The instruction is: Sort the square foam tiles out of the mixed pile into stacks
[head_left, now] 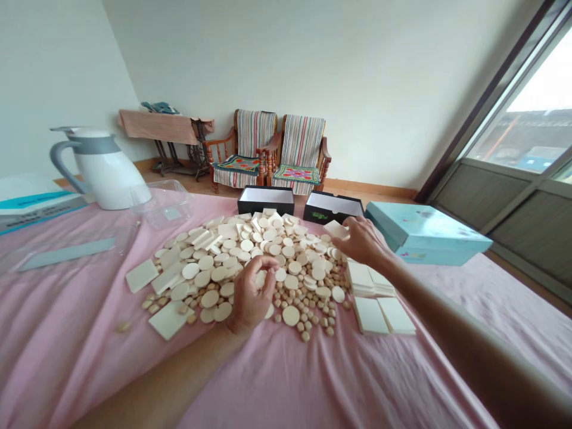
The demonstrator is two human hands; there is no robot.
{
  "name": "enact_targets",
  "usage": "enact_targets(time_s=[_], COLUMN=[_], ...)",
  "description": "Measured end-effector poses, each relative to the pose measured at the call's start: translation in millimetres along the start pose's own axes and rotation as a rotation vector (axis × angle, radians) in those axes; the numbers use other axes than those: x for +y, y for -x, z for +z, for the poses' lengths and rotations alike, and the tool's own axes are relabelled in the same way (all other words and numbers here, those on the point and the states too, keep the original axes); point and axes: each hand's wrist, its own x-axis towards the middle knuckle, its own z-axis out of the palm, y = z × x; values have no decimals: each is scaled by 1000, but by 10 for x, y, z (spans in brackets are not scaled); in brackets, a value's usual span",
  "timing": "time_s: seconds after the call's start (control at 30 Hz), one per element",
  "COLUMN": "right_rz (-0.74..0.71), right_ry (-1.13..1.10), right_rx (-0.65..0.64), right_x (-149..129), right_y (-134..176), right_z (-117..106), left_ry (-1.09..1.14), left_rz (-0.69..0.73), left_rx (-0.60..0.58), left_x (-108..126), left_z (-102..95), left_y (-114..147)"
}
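A wide heap of pale wooden discs (205, 263), square tiles and small wooden cubes (305, 335) spreads over the pink cloth. Over the heap's near middle is my left hand (252, 293), its fingers curled towards the thumb; whether anything is between them is hidden. My right hand (364, 241) reaches to the heap's far right side and grips a square wooden tile (335, 229) between thumb and fingers. Below that wrist lie stacked square tiles (364, 279), and nearer me two neighbouring stacks of tiles (370, 316) overlap at their edges.
Two black boxes with white insides, a left one (266, 208) and a right one (328, 215), stand behind the heap. A light-blue box (424, 235) sits at right. On the left are a white jug (109, 176), clear plastic packaging (167, 205) and a blue-white box (40, 210).
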Motion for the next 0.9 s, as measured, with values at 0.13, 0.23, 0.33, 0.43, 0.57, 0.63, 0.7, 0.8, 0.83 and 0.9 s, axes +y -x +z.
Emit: enact_targets(time_s=[0.13,0.23,0.33,0.43,0.57,0.63,0.7,0.8,0.83,0.9], right_rz=[24,73,136,196,214,214,204,199,208,222], right_ry=[-66,-125,-130,-99,-92,-76,-48,-14,-10,-10], right_rx=[57,56,42,36,46,67,89,102,95,69], right_x=[331,530,645,670,636,621,616,610,605,593], right_y=[622,1052,1412,1660,1785,1778,1753,1733,1737,1753], right_z=[-145,-163,-130,-68,40,101,160,219,223,199], left_ry=[-22,-30,-43,-54,-53,-51,-49,-43,-38,-32], left_rz=[-7,-7,-5,-4,-3,-4,-3,-1,-1,-3], left_rx=[3,0,6,8,7,7,6,3,2,1], left_x=[-17,-35,-44,-52,-70,-81,-89,-94,-93,-88], left_z=[10,16,21,24,25,24,23,22,22,23], left_y=[-7,-7,-10,-13,-11,-8,-6,-5,-5,-5])
